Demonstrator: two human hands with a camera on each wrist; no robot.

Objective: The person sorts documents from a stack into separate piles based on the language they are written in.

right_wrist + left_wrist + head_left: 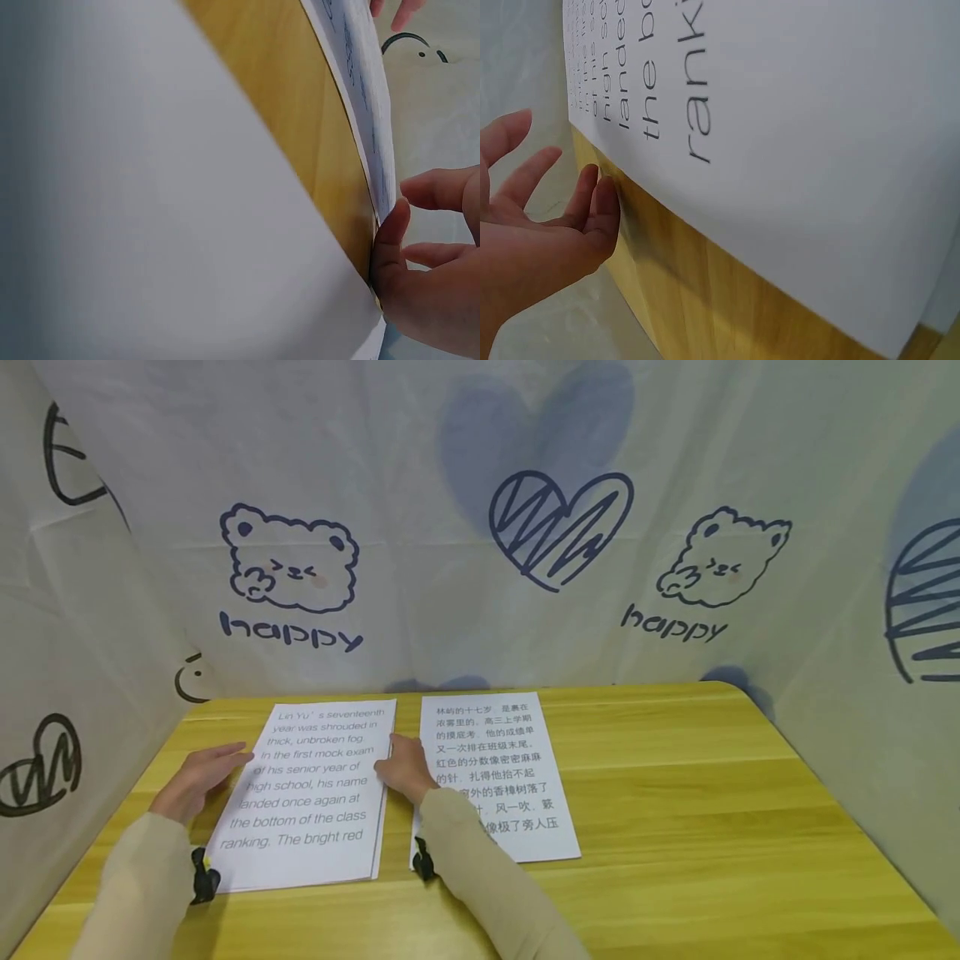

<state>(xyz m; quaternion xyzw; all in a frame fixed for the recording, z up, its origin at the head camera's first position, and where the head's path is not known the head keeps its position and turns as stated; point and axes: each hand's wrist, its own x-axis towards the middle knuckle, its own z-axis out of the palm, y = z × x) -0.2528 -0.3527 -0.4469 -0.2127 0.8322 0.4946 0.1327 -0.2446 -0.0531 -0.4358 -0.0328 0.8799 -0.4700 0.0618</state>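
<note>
A white sheet with large English text [303,785] lies at the left of the table, over at least one more sheet whose edge shows along its right side. My left hand [198,781] is beside its left edge, fingers loosely bent and fingertips near the paper; nothing shows in its grasp in the left wrist view. At the right edge of the English sheet is my right hand [405,768], its thumb [394,225] right at the paper's edge and a narrow gap between thumb and index finger. The right forearm crosses a sheet with Chinese text [502,760], hiding its lower left part.
The yellow wood-grain table [675,827] extends to the right of the sheets. A pale cloth [420,527] with bears, hearts and "happy" printed on it hangs behind and at both sides. Dark wrist cameras [204,877] sit on both cream sleeves.
</note>
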